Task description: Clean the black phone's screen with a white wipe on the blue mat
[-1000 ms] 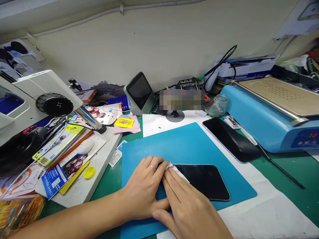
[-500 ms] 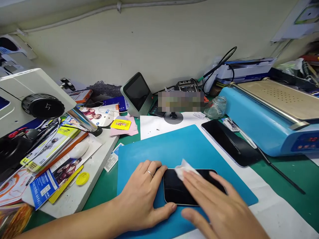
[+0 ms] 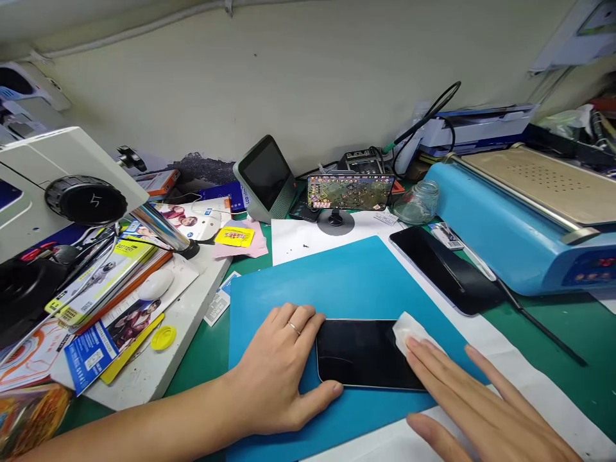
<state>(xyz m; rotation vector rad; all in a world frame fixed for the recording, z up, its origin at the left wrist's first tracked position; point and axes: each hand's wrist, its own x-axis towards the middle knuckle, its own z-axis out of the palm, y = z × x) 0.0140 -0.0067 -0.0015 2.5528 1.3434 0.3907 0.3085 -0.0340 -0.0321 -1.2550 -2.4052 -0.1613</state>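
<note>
A smartphone (image 3: 360,354) with a dark, glossy screen lies flat on the blue mat (image 3: 298,289). My left hand (image 3: 282,369) grips its left end, the fingers along the upper left corner and the thumb by the lower left corner. A ring sits on one finger of that hand. At the phone's right end, my right hand (image 3: 481,394) presses a folded white wipe (image 3: 414,327) under its fingertips. The fingers lie nearly flat over the wipe, with the thumb held apart. The hand and wipe hide the right edge of the phone.
Another dark phone (image 3: 440,269) lies right of the mat, beside a pen-like tool (image 3: 474,256) and a blue heating plate machine (image 3: 505,237). Behind stand a phone on a stand (image 3: 350,192), a glass jar (image 3: 418,202) and a smart display (image 3: 267,179). A white microscope base (image 3: 192,321) borders the left.
My right hand has slid the wipe rightward across the screen, from the phone's middle to its right end. My left hand keeps its hold. The view has shifted slightly.
</note>
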